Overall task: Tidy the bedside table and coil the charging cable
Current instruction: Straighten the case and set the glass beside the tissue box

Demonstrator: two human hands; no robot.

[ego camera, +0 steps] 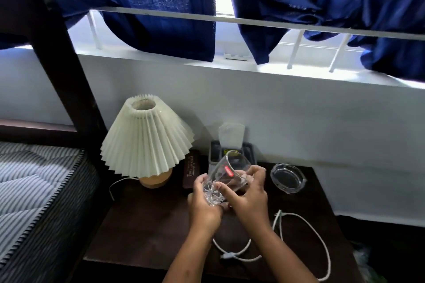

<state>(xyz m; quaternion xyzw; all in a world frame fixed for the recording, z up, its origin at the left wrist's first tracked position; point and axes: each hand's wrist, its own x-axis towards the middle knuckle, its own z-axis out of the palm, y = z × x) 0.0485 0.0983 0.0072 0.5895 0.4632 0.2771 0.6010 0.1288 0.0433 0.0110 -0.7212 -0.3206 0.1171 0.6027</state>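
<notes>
Above the middle of the dark bedside table [147, 232] I hold a clear drinking glass [230, 174] with a red label, tilted with its mouth away from me. My left hand [204, 200] grips its cut-glass base. My right hand [249, 193] wraps the side near the rim. A white charging cable [305, 225] lies loose and uncoiled on the right part of the table, one plug end near the front edge.
A pleated cream lamp [147, 138] stands at the back left, a dark book [192, 170] beside it. A grey tissue holder [232, 147] sits against the wall, a glass ashtray [288, 178] at the back right. A striped mattress [34, 190] lies left.
</notes>
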